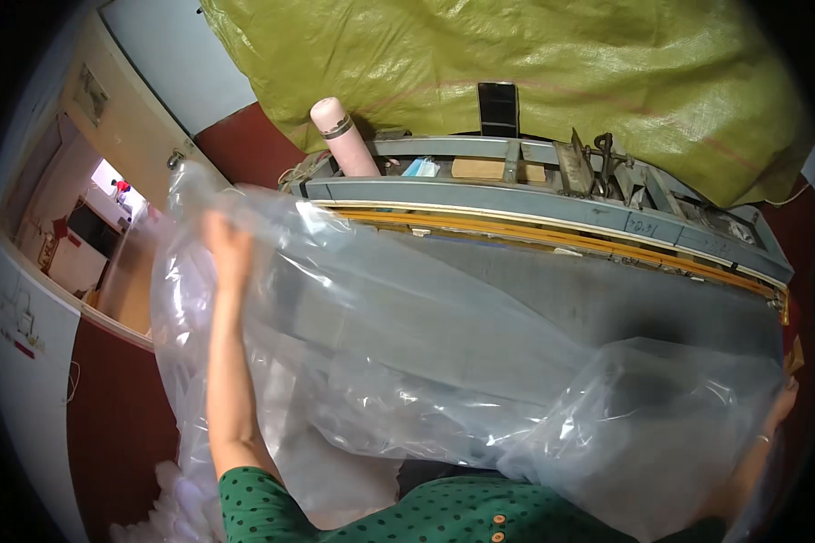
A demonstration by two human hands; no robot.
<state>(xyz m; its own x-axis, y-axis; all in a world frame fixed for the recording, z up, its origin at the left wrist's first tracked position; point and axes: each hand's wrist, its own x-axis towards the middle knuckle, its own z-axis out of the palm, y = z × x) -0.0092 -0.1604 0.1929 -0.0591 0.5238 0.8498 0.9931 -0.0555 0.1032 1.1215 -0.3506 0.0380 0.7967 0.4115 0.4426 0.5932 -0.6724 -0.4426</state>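
A clear plastic sheet [444, 362] stretches over the worktop [552, 217] between both hands: left hand [226, 244] grips its far-left edge, right hand [781, 403] pinches its right edge.

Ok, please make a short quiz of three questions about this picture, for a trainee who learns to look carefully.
1. True or false: both hands grip the clear plastic bag.
2. Which thing stands upright on the grey machine? A) pink bottle B) red cup C) blue box
3. What colour is the large woven sack behind the machine?

Key:
1. True: the left hand holds the bag high, the right hand grips its right edge.
2. A, the pink bottle.
3. Yellow-green, the woven sack.
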